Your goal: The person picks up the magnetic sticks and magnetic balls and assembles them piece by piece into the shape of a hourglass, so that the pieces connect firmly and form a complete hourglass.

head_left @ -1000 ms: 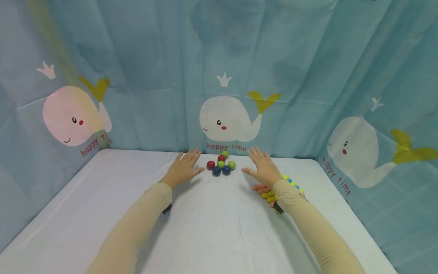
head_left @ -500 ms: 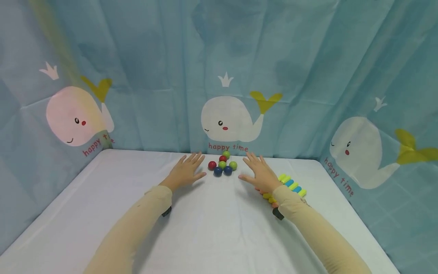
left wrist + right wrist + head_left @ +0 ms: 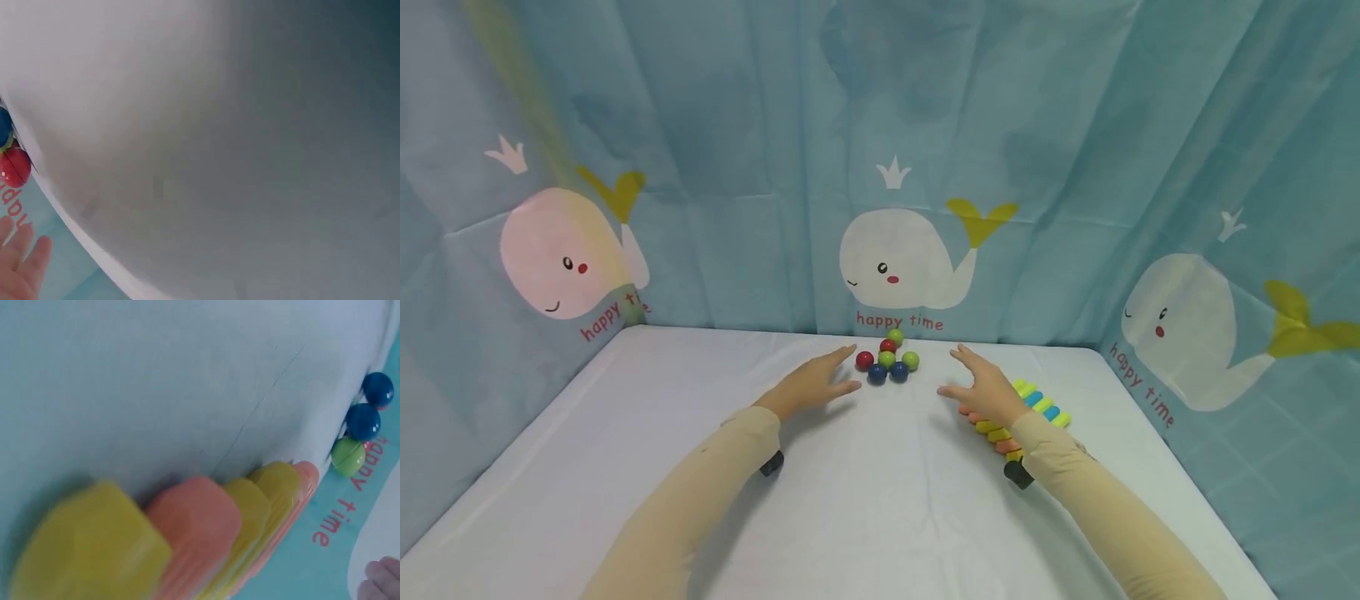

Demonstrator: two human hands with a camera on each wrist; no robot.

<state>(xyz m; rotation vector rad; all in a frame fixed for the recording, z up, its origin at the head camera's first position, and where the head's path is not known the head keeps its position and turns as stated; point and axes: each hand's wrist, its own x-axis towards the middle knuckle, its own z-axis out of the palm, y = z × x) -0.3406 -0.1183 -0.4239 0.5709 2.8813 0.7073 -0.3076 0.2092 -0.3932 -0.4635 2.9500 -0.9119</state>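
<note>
Several small glossy balls lie in a cluster at the back middle of the table: a red ball (image 3: 864, 361), a dark blue ball (image 3: 877, 373), a green ball (image 3: 911, 361) and others. Just left of them my left hand (image 3: 805, 387) hovers, thumb apart from the fingers, holding nothing. On the other side my right hand (image 3: 991, 393) is held the same way, also holding nothing. Below the right hand and wrist lies a row of rounded bars, orange and yellow (image 3: 988, 427) on one side, lime and blue (image 3: 1037, 400) on the other. The sleeve partly covers them.
A white cloth (image 3: 850, 500) covers the table. Light blue curtains with printed whales (image 3: 902, 258) stand along the back and sides. A small black device (image 3: 1018, 474) sits under the right wrist, another black device (image 3: 772, 463) under the left.
Both hands have turned from spread and palm down to more edge-on, with the fingers closer together. The right hand shifted slightly right, showing more of the bars. The balls stay put.
</note>
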